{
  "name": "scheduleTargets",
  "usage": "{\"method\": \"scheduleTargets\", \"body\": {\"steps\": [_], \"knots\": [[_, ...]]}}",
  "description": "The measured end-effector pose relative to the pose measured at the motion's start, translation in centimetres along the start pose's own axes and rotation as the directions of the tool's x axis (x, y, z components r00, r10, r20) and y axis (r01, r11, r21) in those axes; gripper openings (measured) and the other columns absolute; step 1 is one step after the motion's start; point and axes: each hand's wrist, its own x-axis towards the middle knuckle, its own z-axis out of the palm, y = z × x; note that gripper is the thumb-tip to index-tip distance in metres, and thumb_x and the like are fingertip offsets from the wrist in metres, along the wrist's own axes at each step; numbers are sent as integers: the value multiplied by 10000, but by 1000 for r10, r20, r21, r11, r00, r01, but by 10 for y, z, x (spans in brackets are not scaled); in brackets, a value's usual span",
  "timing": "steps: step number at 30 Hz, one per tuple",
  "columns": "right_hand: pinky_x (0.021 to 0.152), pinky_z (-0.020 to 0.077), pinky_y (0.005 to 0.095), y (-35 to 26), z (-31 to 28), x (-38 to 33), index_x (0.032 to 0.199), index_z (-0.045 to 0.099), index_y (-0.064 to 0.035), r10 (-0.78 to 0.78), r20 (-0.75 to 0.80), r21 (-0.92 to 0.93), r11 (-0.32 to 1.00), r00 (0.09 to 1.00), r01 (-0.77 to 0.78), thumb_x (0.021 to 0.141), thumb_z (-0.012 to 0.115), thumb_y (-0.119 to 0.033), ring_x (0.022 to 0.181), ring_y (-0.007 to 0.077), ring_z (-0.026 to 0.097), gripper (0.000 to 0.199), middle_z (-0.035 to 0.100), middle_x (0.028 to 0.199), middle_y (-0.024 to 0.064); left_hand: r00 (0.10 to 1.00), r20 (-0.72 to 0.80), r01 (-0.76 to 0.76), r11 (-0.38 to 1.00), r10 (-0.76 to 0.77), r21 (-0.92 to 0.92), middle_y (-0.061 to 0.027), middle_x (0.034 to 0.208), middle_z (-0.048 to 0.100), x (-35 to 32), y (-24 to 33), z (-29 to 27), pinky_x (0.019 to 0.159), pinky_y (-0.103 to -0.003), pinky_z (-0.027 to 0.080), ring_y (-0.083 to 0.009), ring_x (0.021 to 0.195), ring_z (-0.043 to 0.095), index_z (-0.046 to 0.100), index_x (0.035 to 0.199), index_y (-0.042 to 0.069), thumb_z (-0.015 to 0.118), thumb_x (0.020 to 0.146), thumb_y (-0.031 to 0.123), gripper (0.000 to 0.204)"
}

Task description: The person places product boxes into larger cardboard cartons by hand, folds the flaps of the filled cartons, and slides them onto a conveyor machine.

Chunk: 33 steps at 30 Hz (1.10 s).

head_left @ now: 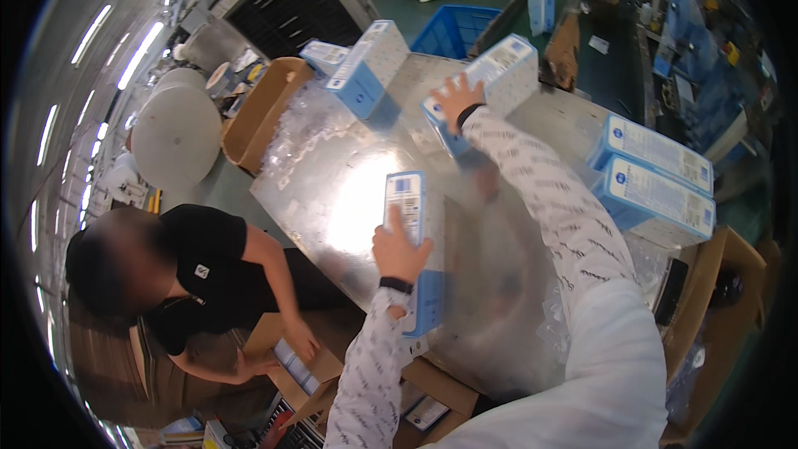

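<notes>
Both hands have a grip on a box. Left hand (401,251) is wrapped around a tall blue and white box (413,241), holding it up on its end over the shiny metal table (349,191). Right hand (457,100) is stretched far out, fingers closed on the side of a second blue and white box (490,83) at the far part of the table. That box looks tilted, not flat.

More boxes of the same kind are about: two stand near the far left corner (366,66), and two lie stacked at the right edge (657,179). Clear plastic wrap (299,125) lies crumpled on the table by an open cardboard carton (258,108).

A person in a black shirt (199,274) bends low on the left, hands in another carton (299,366).

It looks like boxes are being gathered up. Next, the far box likely needs pulling in close, with care not to bump the others.
</notes>
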Motion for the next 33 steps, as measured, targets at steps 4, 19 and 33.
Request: {"method": "scheduleTargets", "body": {"steps": [4, 19, 33], "knots": [[1007, 160, 715, -2, 20, 34, 1379, 365, -261, -85, 75, 9, 996, 994, 84, 634, 787, -214, 1388, 307, 172, 858, 297, 1461, 81, 991, -57, -122, 990, 118, -73, -215, 929, 499, -3, -9, -18, 790, -434, 445, -376, 880, 522, 386, 1381, 126, 731, 611, 262, 855], [986, 414, 400, -59, -30, -240, 1230, 459, -36, -733, -206, 857, 184, 648, 481, 619, 723, -178, 1132, 334, 501, 681, 519, 1209, 170, 991, -92, -132, 681, 95, -721, -219, 1226, 463, -399, -181, -236, 973, -428, 373, -368, 1143, 451, 344, 1332, 9, 770, 641, 239, 844], [946, 433, 444, -162, 12, -453, 1302, 456, -33, -284, -401, 891, 100, 871, 443, 868, 510, -456, 1154, 274, 519, 609, 510, 1309, 125, 825, 556, 408, 574, 101, -710, -248, 1326, 461, -386, -206, 116, 1009, -398, 360, -377, 1215, 450, 369, 1377, 23, 550, 752, 650, 903]]}}
